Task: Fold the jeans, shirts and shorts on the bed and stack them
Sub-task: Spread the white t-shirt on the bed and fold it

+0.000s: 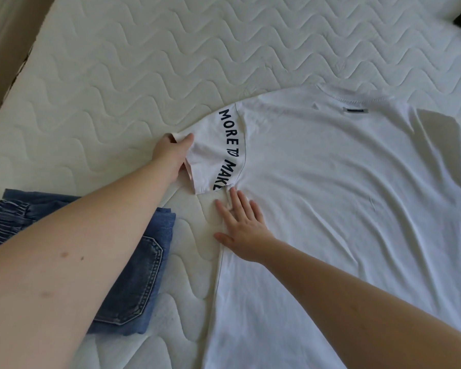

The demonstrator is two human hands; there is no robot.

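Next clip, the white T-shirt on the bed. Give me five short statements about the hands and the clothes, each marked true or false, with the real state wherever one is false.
1. The left hand pinches the end of the white T-shirt's printed sleeve. True.
2. The right hand is curled round a fistful of cloth. False: it lies flat, fingers straight, on the shirt just below the sleeve's underarm.
3. Folded jeans lie on the mattress under the left forearm. True.
4. The T-shirt is already folded in half. False: it lies spread out flat, its neckline at the far side.
5. The jeans lie on top of the T-shirt. False: they lie beside it, apart, with bare mattress between.
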